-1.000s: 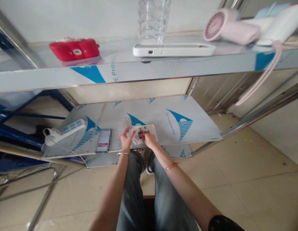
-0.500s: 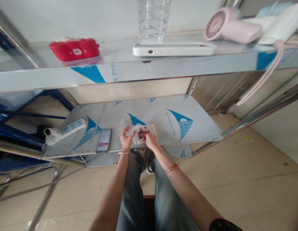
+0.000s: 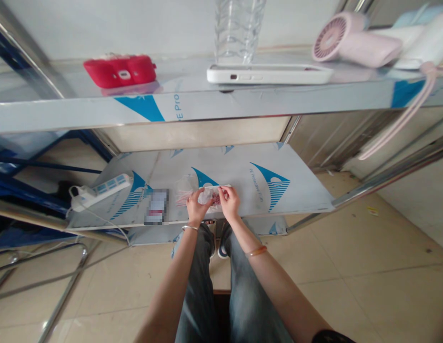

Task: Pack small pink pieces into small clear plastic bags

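My left hand, with a silver bangle below it, grips a small clear plastic piece, perhaps a bag or cup, between thumb and fingers. Close by on the right, my right hand is pinched at the fingertips, holding something too small to name. Beneath both hands lies a white tray with small red and dark pieces, partly covered by the hands. Just left of my left hand is a clear plastic bag with thin pinkish sticks in it.
A phone and a white power strip lie left on the film-covered lower shelf. Above, the upper shelf edge carries a red case, a white phone, a clear bottle and a pink fan.
My right hand has lifted from the red pieces and now pinches near the tray's far side. My left hand has moved right with the clear plastic piece, over the tray. The view has shifted slightly.
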